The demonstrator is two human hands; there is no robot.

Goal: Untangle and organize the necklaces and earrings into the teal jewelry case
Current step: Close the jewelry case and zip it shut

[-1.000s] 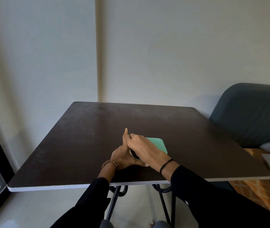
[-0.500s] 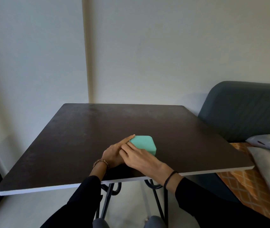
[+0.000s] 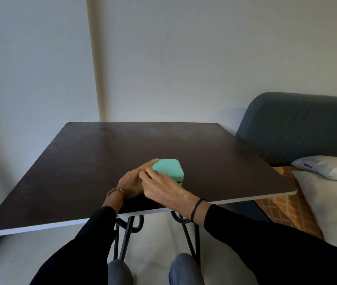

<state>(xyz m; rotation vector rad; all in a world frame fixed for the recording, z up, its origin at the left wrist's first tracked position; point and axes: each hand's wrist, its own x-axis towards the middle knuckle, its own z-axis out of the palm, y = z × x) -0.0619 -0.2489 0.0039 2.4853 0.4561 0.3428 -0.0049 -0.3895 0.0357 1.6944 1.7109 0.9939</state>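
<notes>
A small teal jewelry case (image 3: pixel 170 169) with its lid down lies on the dark table (image 3: pixel 101 161), near the front edge. My left hand (image 3: pixel 131 181) rests against the case's left side, its index finger stretched along the upper left corner. My right hand (image 3: pixel 161 186) lies over the case's near left edge, fingertips curled at the seam. Both hands touch the case. I see no necklaces or earrings on the table.
A dark grey sofa (image 3: pixel 299 128) stands to the right of the table, with grey cushions (image 3: pixel 328 167) on an orange patterned cover (image 3: pixel 280 208). A pale wall rises right behind the table. My knees (image 3: pixel 184 270) sit under the front edge.
The case lid, tipped up a second ago, now lies shut. My left index finger has dropped from pointing up onto the case's corner. The view has shifted left.
</notes>
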